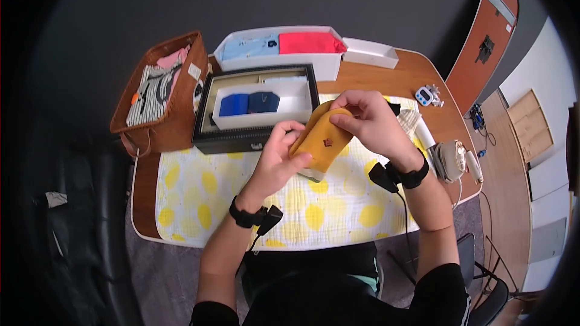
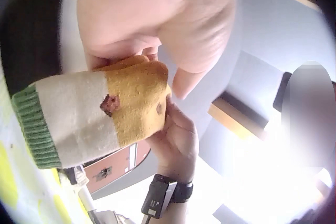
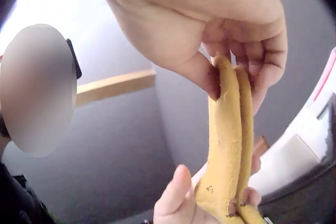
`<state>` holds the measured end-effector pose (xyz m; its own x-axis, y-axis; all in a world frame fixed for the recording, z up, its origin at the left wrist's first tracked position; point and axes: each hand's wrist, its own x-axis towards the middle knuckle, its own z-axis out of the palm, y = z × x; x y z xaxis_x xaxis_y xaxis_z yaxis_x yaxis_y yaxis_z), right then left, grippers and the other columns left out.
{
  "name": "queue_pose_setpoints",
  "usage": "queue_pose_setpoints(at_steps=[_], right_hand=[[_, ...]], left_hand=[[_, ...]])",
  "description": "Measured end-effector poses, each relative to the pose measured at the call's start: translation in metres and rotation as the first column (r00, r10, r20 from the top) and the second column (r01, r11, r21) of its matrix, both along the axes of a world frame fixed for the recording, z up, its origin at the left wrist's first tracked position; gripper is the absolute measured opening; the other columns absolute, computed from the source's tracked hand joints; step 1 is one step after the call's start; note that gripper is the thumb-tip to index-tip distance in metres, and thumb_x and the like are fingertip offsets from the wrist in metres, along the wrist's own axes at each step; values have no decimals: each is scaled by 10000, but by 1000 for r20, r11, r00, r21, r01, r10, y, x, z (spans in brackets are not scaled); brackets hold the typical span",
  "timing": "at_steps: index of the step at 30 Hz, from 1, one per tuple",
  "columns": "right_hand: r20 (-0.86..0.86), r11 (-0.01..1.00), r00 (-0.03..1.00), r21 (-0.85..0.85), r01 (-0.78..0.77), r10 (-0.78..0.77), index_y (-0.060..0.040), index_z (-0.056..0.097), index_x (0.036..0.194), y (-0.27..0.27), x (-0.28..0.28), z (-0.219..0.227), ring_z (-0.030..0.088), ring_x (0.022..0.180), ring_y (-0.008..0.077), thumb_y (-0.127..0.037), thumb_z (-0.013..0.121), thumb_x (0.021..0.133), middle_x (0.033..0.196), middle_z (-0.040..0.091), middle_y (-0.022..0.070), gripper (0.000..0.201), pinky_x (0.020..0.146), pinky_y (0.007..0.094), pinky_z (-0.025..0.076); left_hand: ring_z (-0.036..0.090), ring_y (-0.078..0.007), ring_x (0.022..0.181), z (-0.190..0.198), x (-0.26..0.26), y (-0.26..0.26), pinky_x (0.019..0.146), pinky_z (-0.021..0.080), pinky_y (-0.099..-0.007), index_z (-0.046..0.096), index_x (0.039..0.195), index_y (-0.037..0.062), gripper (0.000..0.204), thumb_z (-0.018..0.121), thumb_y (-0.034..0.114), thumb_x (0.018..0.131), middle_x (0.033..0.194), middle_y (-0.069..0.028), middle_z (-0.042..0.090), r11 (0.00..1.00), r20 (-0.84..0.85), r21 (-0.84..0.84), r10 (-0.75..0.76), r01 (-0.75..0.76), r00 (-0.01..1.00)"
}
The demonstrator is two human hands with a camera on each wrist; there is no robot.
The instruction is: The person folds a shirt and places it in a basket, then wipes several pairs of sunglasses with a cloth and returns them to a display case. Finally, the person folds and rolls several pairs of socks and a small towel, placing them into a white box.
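Note:
A pair of mustard-yellow socks (image 1: 326, 148) is held up over the table, one sock laid against the other. In the left wrist view the socks (image 2: 79, 119) show a cream band, a green ribbed cuff and a small brown motif. My right hand (image 1: 374, 124) pinches both at one end between thumb and fingers. Lower down, my left hand (image 1: 275, 163) holds them between its thumb and fingers. From the right wrist the two yellow layers (image 3: 228, 140) appear edge-on, side by side. Just beyond my hands, a white tray (image 1: 293, 111) holds folded blue (image 1: 234, 105) and navy (image 1: 264, 102) pieces.
The white tray sits on a black-edged case (image 1: 226, 143). Behind it, a white bin (image 1: 329, 63) holds light-blue and red clothes. A brown basket (image 1: 172, 124) of clothes stands left. Under my hands lies a lemon-print cloth (image 1: 241, 205). A timer (image 1: 424, 96) and handheld appliance (image 1: 453, 160) stand right.

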<state>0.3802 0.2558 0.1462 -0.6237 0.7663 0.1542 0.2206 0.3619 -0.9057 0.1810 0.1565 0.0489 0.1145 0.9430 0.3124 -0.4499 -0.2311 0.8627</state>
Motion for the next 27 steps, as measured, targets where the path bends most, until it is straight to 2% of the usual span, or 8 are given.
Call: queue_pose_setpoints(at_steps=[1, 3, 6, 7, 10, 20, 24, 27], right_hand=[[-109, 999, 994, -47, 7, -12, 44, 670, 992, 1, 4, 5, 652, 752, 83, -33, 687, 936, 833, 704, 55, 97, 667, 246, 533], [-237, 997, 971, -73, 12, -29, 50, 665, 999, 5, 11, 14, 661, 783, 87, -27, 682, 941, 868, 708, 50, 98, 692, 243, 545], [-421, 993, 905, -112, 19, -65, 56, 658, 1016, 8, 20, 24, 676, 838, 99, -18, 668, 951, 927, 712, 56, 99, 740, 240, 556], [-457, 995, 885, -89, 53, -88, 58, 657, 1018, 8, 22, 26, 675, 851, 98, -21, 667, 953, 941, 712, 60, 102, 743, 239, 555], [-508, 988, 847, -79, 135, -157, 57, 648, 1026, 12, 30, 25, 672, 861, 97, -21, 656, 958, 958, 715, 67, 104, 750, 233, 551], [-427, 960, 869, 2, 279, -252, 8, 577, 966, 43, 28, 0, 593, 739, 68, -81, 582, 1004, 828, 653, 34, 97, 613, 240, 475], [-342, 939, 883, 10, 345, -321, 12, 577, 972, 46, 25, -3, 609, 723, 92, -103, 589, 1002, 794, 651, 51, 120, 625, 273, 497], [-326, 916, 876, 66, 396, -355, 16, 578, 974, 44, 24, -2, 619, 713, 100, -101, 599, 994, 784, 657, 57, 121, 629, 282, 505]], left_hand=[[570, -158, 1189, 11, 2, 2, 1010, 449, -311, 412, 1387, 26, 484, 650, 73, 968, 1294, -128, 608, 1000, -15, 16, -4, 4, 1000], [595, -87, 1032, 37, 6, 11, 879, 499, -257, 520, 1270, 3, 368, 688, 73, 950, 1123, -94, 658, 988, -336, 96, 147, -122, 930], [577, -57, 884, 90, 15, 19, 771, 509, -258, 614, 1107, -23, 225, 709, 96, 942, 944, -37, 672, 997, -603, 22, 76, -78, 794], [562, -45, 779, 97, 24, 25, 674, 499, -259, 646, 983, -37, 178, 722, 117, 938, 816, -1, 660, 984, -599, 89, 179, -157, 781], [561, -38, 779, 108, 34, 43, 659, 486, -242, 653, 967, -35, 183, 724, 131, 941, 810, -4, 659, 972, -593, 67, 220, -225, 775], [522, -20, 673, 70, 45, 70, 576, 444, -221, 631, 832, -28, 286, 688, 203, 990, 723, 26, 607, 975, -481, 48, 213, -217, 851], [513, -17, 668, 56, 42, 77, 568, 441, -227, 612, 815, -14, 299, 645, 203, 1019, 735, 22, 607, 971, -476, 38, 226, -237, 850], [545, -35, 677, 50, 42, 80, 579, 461, -234, 590, 931, -10, 218, 611, 180, 1037, 748, 5, 634, 947, -508, 118, 317, -300, 801]])
